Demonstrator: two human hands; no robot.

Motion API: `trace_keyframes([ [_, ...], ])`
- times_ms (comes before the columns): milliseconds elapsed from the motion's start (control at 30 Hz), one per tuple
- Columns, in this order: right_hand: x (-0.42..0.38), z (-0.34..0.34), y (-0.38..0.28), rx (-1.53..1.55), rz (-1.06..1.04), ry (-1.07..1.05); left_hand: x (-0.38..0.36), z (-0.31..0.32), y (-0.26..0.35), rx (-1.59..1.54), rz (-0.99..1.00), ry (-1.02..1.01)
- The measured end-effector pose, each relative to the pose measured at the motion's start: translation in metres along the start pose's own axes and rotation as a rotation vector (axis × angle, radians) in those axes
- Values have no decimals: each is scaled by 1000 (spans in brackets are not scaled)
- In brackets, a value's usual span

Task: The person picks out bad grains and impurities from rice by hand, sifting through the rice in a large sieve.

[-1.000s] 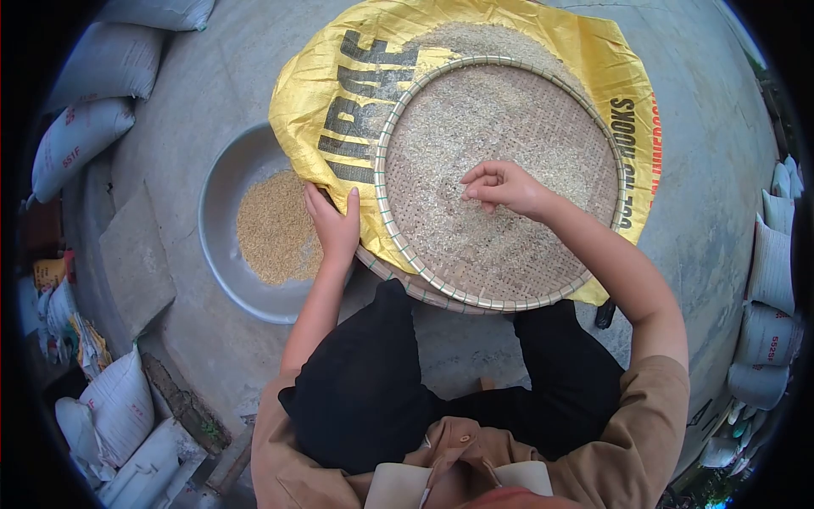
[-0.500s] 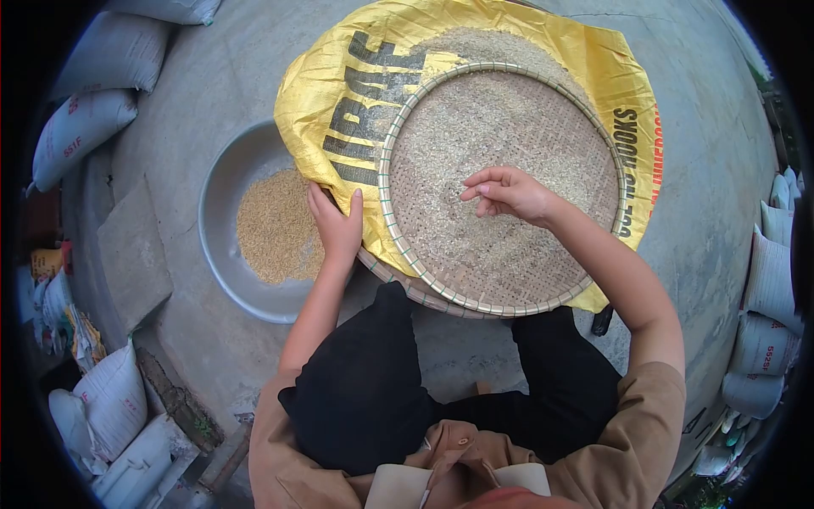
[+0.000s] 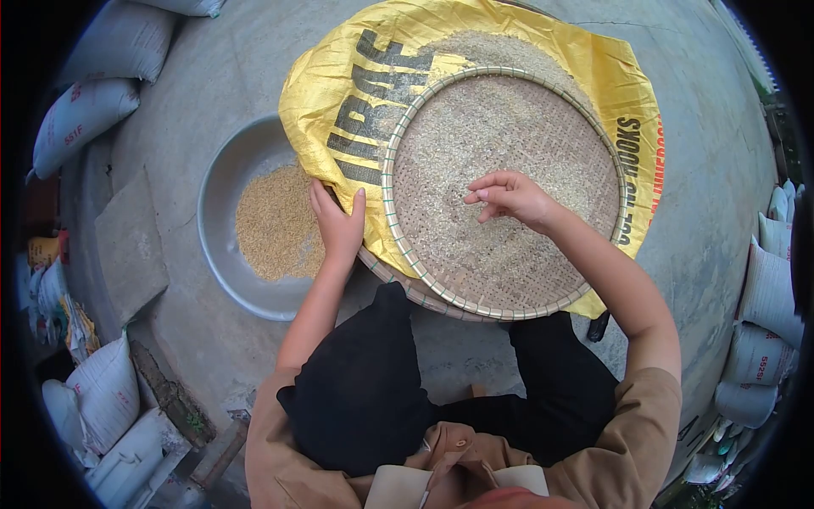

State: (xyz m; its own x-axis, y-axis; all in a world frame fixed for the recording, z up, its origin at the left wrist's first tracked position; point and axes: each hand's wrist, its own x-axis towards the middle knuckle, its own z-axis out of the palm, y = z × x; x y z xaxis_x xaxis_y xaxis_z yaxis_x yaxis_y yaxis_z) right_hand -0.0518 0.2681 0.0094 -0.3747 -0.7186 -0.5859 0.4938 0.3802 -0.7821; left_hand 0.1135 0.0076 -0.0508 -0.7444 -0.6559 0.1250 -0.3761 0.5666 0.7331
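Note:
A round woven bamboo tray (image 3: 509, 280) lies in front of my knees, with pale grains spread thinly over its mesh. My right hand (image 3: 513, 202) is over its middle, thumb and forefinger pinched together; whatever is between the tips is too small to make out. Under the tray spreads a yellow woven sack (image 3: 339, 93) with black lettering, resting over a lower woven tray (image 3: 424, 297) whose rim shows near my knees. My left hand (image 3: 341, 229) grips the sack's left edge, thumb on top. More pale grain (image 3: 509, 49) lies on the sack beyond the tray.
A metal basin (image 3: 219, 246) holding golden unhusked grain (image 3: 275, 225) stands to the left, close to my left forearm. Filled white sacks (image 3: 85, 123) line the left side, and others (image 3: 767, 280) line the right. The floor is grey concrete (image 3: 212, 76).
My right hand has shifted very slightly right and down, its thumb and forefinger now closer together. The left hand keeps its grip. The view has tilted a little.

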Motion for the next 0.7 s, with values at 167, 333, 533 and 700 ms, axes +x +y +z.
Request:
trace_keyframes([
  [167, 0, 3, -3, -4, 15, 10, 0, 2, 0, -3, 18, 41],
  [333, -1, 5, -7, 3, 38, 11, -1, 3, -3, 24, 35, 70],
  [533, 11, 15, -21, -62, 31, 125, -1, 1, -1, -21, -40, 11],
  [700, 44, 70, -66, -370, -190, 52, -1, 1, 0, 4, -46, 3],
])
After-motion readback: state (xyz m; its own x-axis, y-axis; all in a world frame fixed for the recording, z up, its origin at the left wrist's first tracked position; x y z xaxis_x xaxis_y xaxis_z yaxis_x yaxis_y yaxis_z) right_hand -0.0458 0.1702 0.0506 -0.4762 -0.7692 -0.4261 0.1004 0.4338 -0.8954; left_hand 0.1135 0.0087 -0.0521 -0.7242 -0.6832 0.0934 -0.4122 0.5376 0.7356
